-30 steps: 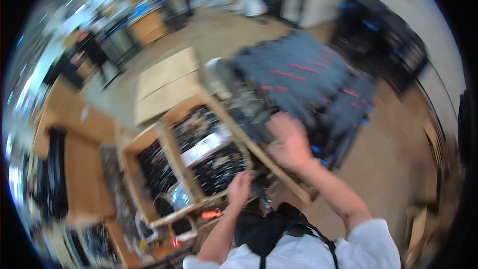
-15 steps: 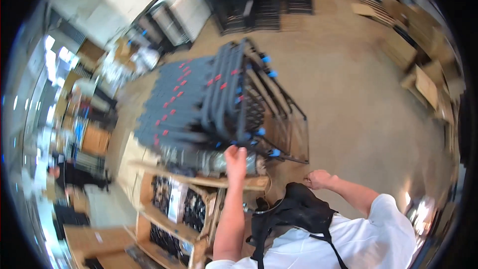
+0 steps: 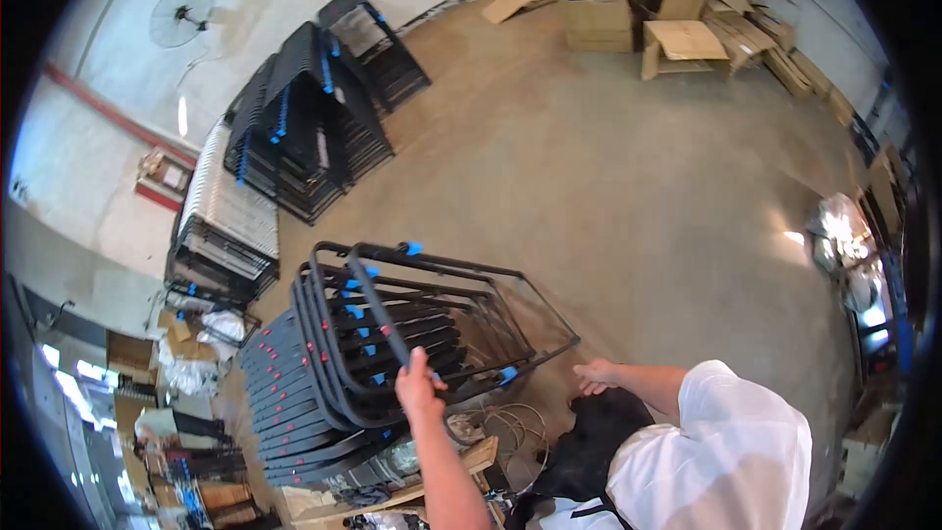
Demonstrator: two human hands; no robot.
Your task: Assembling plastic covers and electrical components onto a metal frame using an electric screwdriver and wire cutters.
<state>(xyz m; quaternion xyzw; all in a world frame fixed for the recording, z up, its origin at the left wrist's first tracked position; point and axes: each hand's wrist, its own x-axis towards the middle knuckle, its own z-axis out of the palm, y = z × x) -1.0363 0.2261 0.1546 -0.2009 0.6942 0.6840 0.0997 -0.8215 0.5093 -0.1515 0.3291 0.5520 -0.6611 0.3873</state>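
A stack of black tubular metal frames point(image 3: 312, 334) with blue pieces and small red marks stands in front of me, a little left. My left hand point(image 3: 419, 388) is closed around the tube of the outermost frame point(image 3: 378, 309), which leans out from the others. Low beside the stack, my right hand point(image 3: 596, 375) hangs apart from it, fingers loosely spread, holding nothing. Between my hands a black bag or apron point(image 3: 599, 432) hangs at my front.
More black frames point(image 3: 304, 128) and a white-topped stack point(image 3: 221, 201) line the left wall, below a fan point(image 3: 183, 15). Cardboard boxes point(image 3: 599, 25) are piled at the back right. Coiled cable point(image 3: 515, 427) and a wooden crate edge point(image 3: 481, 456) lie near me.
The view has swung right, so the stack now appears lower and further left. My left hand stays at the outermost frame. My right hand's fingers have loosened from a curl.
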